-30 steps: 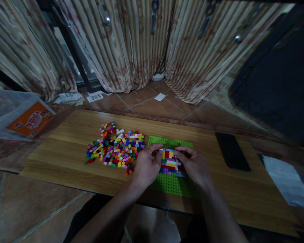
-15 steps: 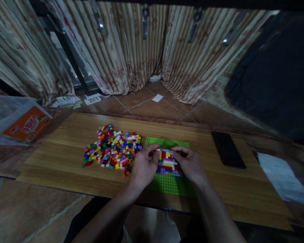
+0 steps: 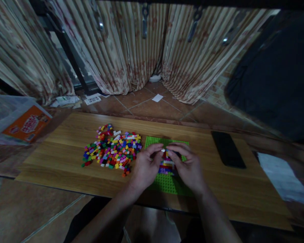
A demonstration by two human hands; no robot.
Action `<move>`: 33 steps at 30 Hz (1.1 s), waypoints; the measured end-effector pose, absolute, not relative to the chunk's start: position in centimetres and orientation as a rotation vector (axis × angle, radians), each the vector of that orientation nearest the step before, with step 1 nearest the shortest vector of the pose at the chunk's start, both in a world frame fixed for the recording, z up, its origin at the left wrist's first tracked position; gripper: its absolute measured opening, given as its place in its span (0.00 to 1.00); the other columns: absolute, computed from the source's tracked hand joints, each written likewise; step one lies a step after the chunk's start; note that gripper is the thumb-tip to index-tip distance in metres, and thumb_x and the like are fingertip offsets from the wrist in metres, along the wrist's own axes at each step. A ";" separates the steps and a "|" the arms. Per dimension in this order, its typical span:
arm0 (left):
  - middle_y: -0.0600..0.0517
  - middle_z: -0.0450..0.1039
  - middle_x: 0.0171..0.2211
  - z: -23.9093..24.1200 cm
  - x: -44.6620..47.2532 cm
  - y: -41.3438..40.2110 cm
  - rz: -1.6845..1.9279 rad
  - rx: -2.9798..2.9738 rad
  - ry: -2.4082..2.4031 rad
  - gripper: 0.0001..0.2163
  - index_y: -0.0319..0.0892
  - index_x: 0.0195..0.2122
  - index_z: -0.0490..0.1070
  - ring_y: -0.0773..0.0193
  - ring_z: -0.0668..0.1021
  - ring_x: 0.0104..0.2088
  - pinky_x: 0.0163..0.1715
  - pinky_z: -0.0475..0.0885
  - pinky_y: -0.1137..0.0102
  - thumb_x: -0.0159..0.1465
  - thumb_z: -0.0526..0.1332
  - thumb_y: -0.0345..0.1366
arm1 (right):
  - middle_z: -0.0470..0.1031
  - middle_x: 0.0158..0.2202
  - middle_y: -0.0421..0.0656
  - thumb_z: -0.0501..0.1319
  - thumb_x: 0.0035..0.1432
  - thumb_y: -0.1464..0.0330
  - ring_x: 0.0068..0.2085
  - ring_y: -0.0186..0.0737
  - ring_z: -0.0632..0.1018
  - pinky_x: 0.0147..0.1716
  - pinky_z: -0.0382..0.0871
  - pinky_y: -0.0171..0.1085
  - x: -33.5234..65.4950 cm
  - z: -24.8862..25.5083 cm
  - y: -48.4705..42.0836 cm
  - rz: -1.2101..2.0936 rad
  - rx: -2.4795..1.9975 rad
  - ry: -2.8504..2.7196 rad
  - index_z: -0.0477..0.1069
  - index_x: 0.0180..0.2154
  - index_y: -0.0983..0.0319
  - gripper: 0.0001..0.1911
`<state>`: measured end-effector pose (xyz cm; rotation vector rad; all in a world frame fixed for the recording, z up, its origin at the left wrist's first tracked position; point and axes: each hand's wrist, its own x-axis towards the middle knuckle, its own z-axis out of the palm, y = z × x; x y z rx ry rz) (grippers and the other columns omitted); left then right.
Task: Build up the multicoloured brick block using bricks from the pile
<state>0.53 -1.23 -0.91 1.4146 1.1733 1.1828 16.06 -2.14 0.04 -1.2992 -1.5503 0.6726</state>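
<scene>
A green studded baseplate (image 3: 164,185) lies on the wooden table, with rows of multicoloured toy bricks (image 3: 166,170) built up on its middle. Over those rows my left hand (image 3: 147,165) is closed, thumb and forefinger pinching a small white brick (image 3: 163,150). Close beside it, my right hand (image 3: 188,165) is also closed, its fingertips pressed together near the white brick. What sits between the right fingertips is too small to make out. Both hands cover part of the built rows. Left of the baseplate spreads a pile of loose toy bricks (image 3: 116,148).
A black phone (image 3: 228,149) lies on the table (image 3: 58,162) to the right. White paper (image 3: 281,175) rests at the right edge. A clear plastic container with an orange label (image 3: 27,125) stands at the far left. Striped curtains (image 3: 131,50) hang behind.
My hands have come closer together, and their fingertips now nearly meet above the built bricks. The white brick in my left fingers has moved slightly right.
</scene>
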 end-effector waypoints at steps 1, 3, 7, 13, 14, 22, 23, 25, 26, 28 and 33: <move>0.48 0.80 0.44 -0.9 0.6 -1.2 1.177 1.410 1.151 0.13 0.42 0.49 0.74 0.62 0.81 0.42 0.44 0.77 0.68 0.64 0.60 0.34 | 0.76 0.45 0.44 0.62 0.60 0.62 0.50 0.43 0.75 0.51 0.67 0.46 15.9 0.0 -2.1 0.660 -1.290 -1.572 0.79 0.40 0.53 0.09; 0.48 0.80 0.44 -0.9 0.6 -1.3 1.170 1.410 1.112 0.13 0.42 0.49 0.73 0.62 0.81 0.43 0.44 0.77 0.68 0.64 0.60 0.34 | 0.76 0.45 0.43 0.61 0.61 0.62 0.50 0.43 0.74 0.51 0.68 0.47 15.7 -0.2 -2.1 0.639 -1.283 -1.594 0.79 0.40 0.52 0.08; 0.48 0.79 0.46 -0.7 0.7 -1.4 1.166 1.395 1.061 0.14 0.43 0.51 0.72 0.63 0.81 0.44 0.44 0.77 0.70 0.64 0.59 0.34 | 0.76 0.45 0.43 0.62 0.61 0.62 0.49 0.43 0.74 0.51 0.68 0.46 15.5 -0.2 -2.0 0.637 -1.273 -1.606 0.79 0.39 0.52 0.07; 0.49 0.79 0.44 -0.7 0.4 -1.3 1.147 1.445 1.123 0.14 0.43 0.52 0.71 0.64 0.81 0.41 0.43 0.77 0.69 0.65 0.57 0.34 | 0.76 0.45 0.43 0.62 0.60 0.61 0.48 0.43 0.75 0.50 0.67 0.45 17.1 0.3 -2.0 0.613 -1.355 -1.600 0.77 0.36 0.55 0.07; 0.49 0.80 0.43 -0.8 0.2 -1.2 1.151 1.457 1.154 0.14 0.43 0.52 0.71 0.64 0.81 0.41 0.42 0.77 0.69 0.66 0.57 0.34 | 0.76 0.45 0.43 0.62 0.60 0.61 0.48 0.44 0.75 0.51 0.67 0.46 17.6 0.3 -2.0 0.591 -1.389 -1.609 0.77 0.35 0.55 0.07; 0.49 0.80 0.42 -0.5 -0.2 -0.7 1.094 1.570 1.382 0.11 0.42 0.45 0.75 0.63 0.80 0.41 0.43 0.75 0.69 0.64 0.57 0.31 | 0.76 0.44 0.42 0.61 0.60 0.65 0.47 0.44 0.74 0.50 0.66 0.46 19.0 0.0 -2.3 0.548 -1.484 -1.851 0.77 0.34 0.56 0.06; 0.49 0.80 0.42 -0.4 -0.2 -0.8 1.078 1.586 1.394 0.11 0.42 0.45 0.76 0.62 0.80 0.41 0.43 0.75 0.69 0.63 0.57 0.31 | 0.76 0.44 0.43 0.61 0.60 0.65 0.47 0.44 0.74 0.50 0.66 0.46 18.9 0.0 -2.3 0.543 -1.492 -1.859 0.77 0.34 0.56 0.06; 0.49 0.80 0.43 -0.2 -0.1 -0.9 1.050 1.620 1.406 0.12 0.42 0.44 0.76 0.63 0.80 0.41 0.42 0.75 0.69 0.63 0.57 0.30 | 0.76 0.43 0.43 0.61 0.60 0.66 0.47 0.44 0.74 0.50 0.66 0.45 18.7 -0.1 -2.2 0.535 -1.510 -1.854 0.77 0.33 0.57 0.06; 0.50 0.80 0.43 -0.2 -0.1 -1.0 1.041 1.638 1.407 0.11 0.42 0.44 0.76 0.63 0.80 0.41 0.42 0.75 0.69 0.63 0.57 0.30 | 0.76 0.43 0.42 0.61 0.59 0.66 0.46 0.44 0.74 0.50 0.66 0.45 18.7 -0.1 -2.2 0.538 -1.516 -1.843 0.77 0.33 0.57 0.06; 0.50 0.79 0.43 -0.1 -0.1 -1.0 1.031 1.671 1.401 0.11 0.43 0.43 0.76 0.63 0.80 0.42 0.43 0.75 0.69 0.63 0.57 0.30 | 0.77 0.42 0.42 0.61 0.59 0.66 0.46 0.43 0.75 0.49 0.66 0.45 18.5 -0.1 -2.1 0.552 -1.530 -1.803 0.77 0.32 0.57 0.06; 0.50 0.79 0.42 0.0 -0.2 -1.0 1.034 1.694 1.391 0.11 0.42 0.43 0.76 0.64 0.80 0.42 0.42 0.75 0.71 0.63 0.57 0.29 | 0.77 0.40 0.42 0.63 0.56 0.65 0.43 0.42 0.76 0.47 0.66 0.43 18.2 -0.2 -1.8 0.649 -1.550 -1.680 0.77 0.30 0.57 0.05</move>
